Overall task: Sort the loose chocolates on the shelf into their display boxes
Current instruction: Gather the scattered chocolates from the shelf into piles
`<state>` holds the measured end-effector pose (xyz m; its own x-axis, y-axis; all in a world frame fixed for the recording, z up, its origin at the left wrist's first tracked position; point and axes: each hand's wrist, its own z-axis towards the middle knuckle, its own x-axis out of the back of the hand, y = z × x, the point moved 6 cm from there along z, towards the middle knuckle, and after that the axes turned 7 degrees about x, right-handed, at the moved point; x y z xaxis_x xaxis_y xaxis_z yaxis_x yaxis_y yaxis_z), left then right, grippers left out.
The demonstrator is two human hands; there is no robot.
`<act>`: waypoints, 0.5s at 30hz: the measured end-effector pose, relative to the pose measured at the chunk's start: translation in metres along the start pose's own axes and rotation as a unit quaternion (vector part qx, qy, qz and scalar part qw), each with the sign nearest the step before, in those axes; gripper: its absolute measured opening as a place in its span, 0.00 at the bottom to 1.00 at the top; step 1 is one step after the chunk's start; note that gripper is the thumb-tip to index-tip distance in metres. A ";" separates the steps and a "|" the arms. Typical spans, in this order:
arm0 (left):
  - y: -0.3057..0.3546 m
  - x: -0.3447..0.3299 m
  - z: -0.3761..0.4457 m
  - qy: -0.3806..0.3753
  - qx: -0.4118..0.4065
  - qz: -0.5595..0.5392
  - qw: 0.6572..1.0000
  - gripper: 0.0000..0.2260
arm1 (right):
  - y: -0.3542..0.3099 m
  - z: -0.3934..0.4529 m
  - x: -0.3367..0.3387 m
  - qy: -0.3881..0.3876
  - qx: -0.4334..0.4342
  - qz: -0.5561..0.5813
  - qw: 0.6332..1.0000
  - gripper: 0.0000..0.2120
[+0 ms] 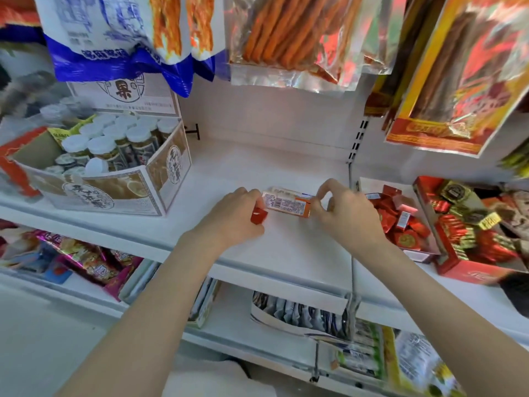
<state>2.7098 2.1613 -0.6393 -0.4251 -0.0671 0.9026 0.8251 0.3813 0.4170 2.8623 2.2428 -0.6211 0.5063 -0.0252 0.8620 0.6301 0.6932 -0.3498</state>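
A white shelf point(257, 173) fills the middle of the frame. At right sit open display boxes point(446, 262) of red-wrapped chocolates point(406, 239). At centre, a flat orange-and-white pack point(286, 203) lies on the shelf, pinched at its ends by both hands. The left hand point(232, 219) also holds a small red chocolate point(258, 215); the right hand point(340, 213) curls on the pack's right end. The pack looks light and fairly stiff, best held by its ends; the wrappers look slippery.

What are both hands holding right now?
Left hand: grips a small red chocolate, touches the bar's end.
Right hand: pinches the orange-ended bar.
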 end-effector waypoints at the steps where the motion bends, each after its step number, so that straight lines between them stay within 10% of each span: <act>1: -0.002 0.001 -0.001 -0.009 0.004 0.002 1.000 0.16 | 0.000 0.004 -0.004 -0.018 0.009 -0.034 0.999 0.13; 15: -0.010 0.008 -0.005 -0.015 0.009 0.010 1.000 0.15 | 0.003 0.008 -0.026 -0.116 -0.019 0.063 0.991 0.12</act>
<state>2.7002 2.1523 -0.6360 -0.4193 -0.0318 0.9073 0.8273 0.3981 0.3963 2.8462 2.2518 -0.6414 0.4359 0.2283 0.8705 0.5948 0.6528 -0.4691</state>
